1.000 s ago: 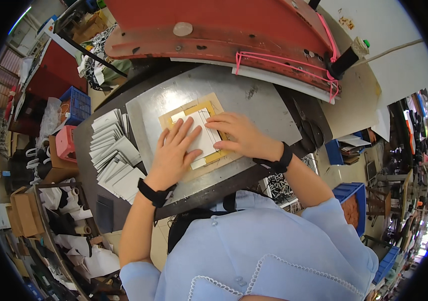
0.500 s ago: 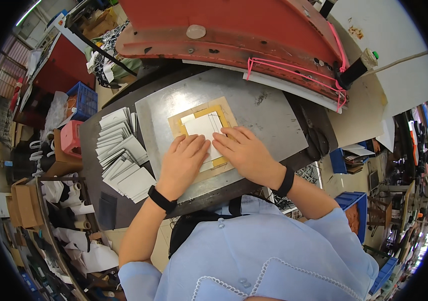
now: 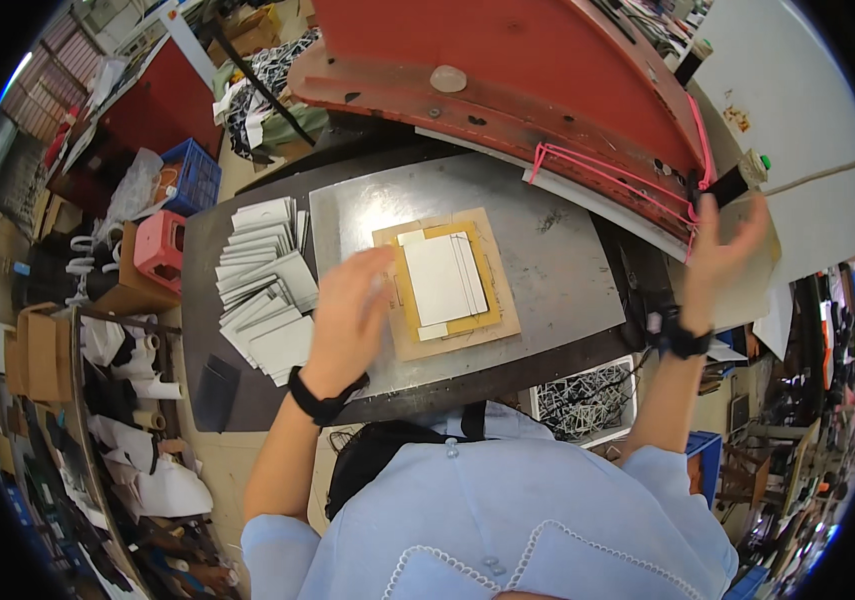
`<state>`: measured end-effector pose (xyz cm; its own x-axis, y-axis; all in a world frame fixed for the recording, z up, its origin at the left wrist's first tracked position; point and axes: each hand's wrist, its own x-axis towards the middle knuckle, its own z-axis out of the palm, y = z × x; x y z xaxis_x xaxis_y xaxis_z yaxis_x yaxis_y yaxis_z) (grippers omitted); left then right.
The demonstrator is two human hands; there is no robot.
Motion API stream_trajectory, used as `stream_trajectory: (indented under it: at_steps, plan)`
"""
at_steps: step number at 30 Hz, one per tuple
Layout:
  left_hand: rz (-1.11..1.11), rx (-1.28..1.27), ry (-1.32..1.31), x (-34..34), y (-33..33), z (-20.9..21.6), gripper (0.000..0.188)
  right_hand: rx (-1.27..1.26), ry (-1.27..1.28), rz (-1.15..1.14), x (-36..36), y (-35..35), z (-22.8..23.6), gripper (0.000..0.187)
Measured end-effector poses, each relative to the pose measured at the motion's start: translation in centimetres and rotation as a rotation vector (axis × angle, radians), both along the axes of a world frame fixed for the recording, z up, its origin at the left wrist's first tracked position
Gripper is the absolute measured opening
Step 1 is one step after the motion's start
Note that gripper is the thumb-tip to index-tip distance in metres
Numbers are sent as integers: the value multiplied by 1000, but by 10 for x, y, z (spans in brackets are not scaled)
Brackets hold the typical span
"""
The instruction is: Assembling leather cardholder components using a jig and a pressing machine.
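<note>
A white rectangular sheet [image 3: 444, 278] with dark lines along its right side lies on a yellow frame-like plate [image 3: 400, 291]. Under that is a tan board [image 3: 507, 305], resting on a grey metal plate [image 3: 567, 270]. Beside the frame's left edge hovers my left hand [image 3: 349, 318], slightly blurred, fingers extended and holding nothing. My right hand [image 3: 715, 262] is raised at the right, fingers spread, just by a black handle [image 3: 732, 182] with a green button on the red press. Whether it touches the handle I cannot tell.
Overlapping white cards [image 3: 265, 285] form a pile left of the metal plate. The red press arm [image 3: 507, 75] with pink cord [image 3: 607, 178] overhangs the far side. A dark flat piece [image 3: 215, 392] lies at the table's left corner. A white bin of scraps [image 3: 587, 400] stands below the near edge.
Both hands have lifted off the white sheet. The left drew back to the left; the right swung up and right to the press handle. My view has shifted slightly.
</note>
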<state>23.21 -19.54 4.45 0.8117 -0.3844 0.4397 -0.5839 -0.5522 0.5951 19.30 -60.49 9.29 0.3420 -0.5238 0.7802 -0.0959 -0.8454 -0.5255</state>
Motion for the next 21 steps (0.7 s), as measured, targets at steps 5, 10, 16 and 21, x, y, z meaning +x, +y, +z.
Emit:
stream_trajectory:
  at_steps: [5, 10, 16, 21]
  plan:
    - [187, -215, 181, -28, 41, 8, 23, 552, -77, 541, 19, -66, 16, 60]
    - [-48, -219, 469, -64, 49, 23, 17, 656, -54, 475, 28, -79, -2, 51]
    - [-546, -63, 460, -81, 12, 37, 20, 537, -25, 501, -3, -44, 1, 64]
    - [-680, -206, 396, -81, -29, 47, 28, 509, 92, 602, -60, 29, 5, 64]
